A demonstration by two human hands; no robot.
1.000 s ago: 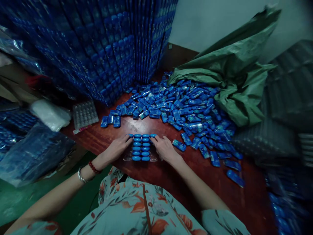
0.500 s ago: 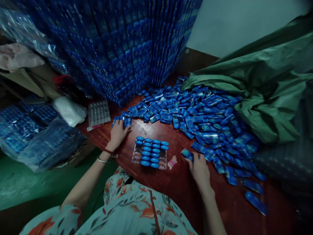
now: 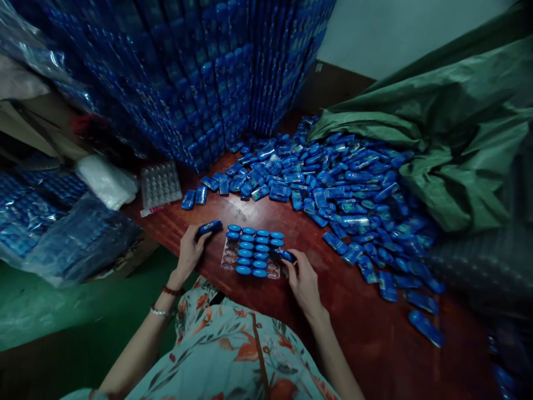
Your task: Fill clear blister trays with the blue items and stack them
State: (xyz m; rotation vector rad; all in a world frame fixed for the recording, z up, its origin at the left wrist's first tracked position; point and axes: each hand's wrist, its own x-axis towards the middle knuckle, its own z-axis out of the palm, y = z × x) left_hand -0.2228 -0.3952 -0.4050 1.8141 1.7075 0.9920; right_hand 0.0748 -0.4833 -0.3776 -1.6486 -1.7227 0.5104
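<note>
In the middle of the red-brown table lies a clear plastic tray with round-ended cups. Blue oblong packs stand in it in rows, their oval ends up, and some cups at both sides hold none. My left hand is closed on a blue pack, held tilted just off the tray's far left corner. My right hand pinches another blue pack at the tray's right side, close against the standing rows. I cannot tell whether that pack touches a cup.
A large heap of loose blue packs spreads over the table's back and right, partly under a green sheet. Filled trays form a tall stack behind. An unfilled plastic tray lies left. Wrapped bundles stand beyond the table's left edge.
My left hand has come back from the heap's left end with a blue pack. My right hand has moved left to the tray with its pack. The pink wrapper is out of sight.
</note>
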